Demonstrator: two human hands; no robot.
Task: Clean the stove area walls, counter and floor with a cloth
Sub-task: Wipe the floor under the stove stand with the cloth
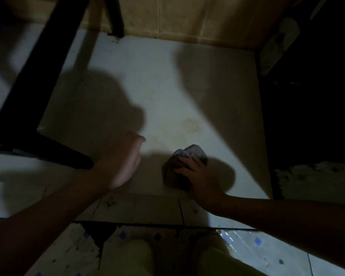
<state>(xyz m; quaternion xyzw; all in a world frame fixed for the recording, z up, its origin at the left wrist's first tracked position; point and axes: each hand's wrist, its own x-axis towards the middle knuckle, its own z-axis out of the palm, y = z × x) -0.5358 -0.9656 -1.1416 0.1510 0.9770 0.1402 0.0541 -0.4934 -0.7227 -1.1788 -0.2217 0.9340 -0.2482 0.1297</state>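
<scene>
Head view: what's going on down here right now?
A person crouches over the pale floor under a black metal stand. The right hand holds a crumpled grey cloth down on the floor. The left hand hangs beside it, holding nothing and blurred. A faint yellowish stain lies just beyond the cloth, not yet covered by it.

Dim, soft overall. Hard shadows cross pale floor (167, 86); right edge black; glare patch lower right; left hand (124, 158) motion-blurred.
</scene>
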